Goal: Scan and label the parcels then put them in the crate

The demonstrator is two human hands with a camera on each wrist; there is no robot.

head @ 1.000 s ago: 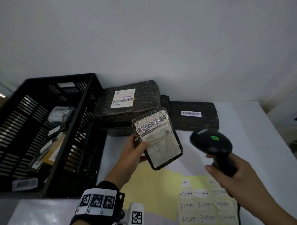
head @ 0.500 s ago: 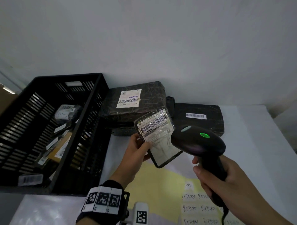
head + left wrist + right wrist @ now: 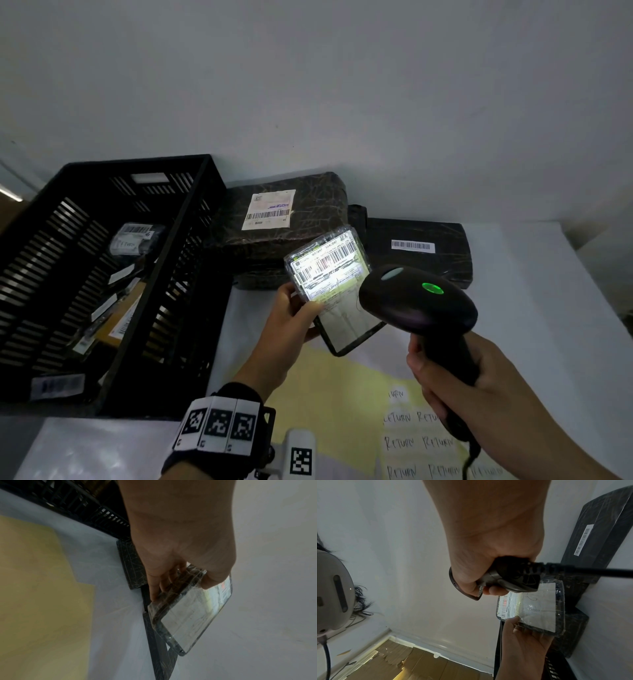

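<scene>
Scanner (image 3: 416,299) closer, parcel (image 3: 334,287) newly lit

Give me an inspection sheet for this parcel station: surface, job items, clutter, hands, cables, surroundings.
Surface: white table, with a yellow sheet carrying handwritten RETURN labels.
Job's things: small parcel held up, its barcode lit by the scanner, green light on. Two dark wrapped parcels wait against the wall. Black crate at left holds several parcels.
Clutter: nothing seen.
Hands: left hand grips the small parcel; right hand grips the scanner handle.
Cables: scanner cable hangs from the handle.
Surroundings: plain white wall; flattened cardboard on the floor.
</scene>
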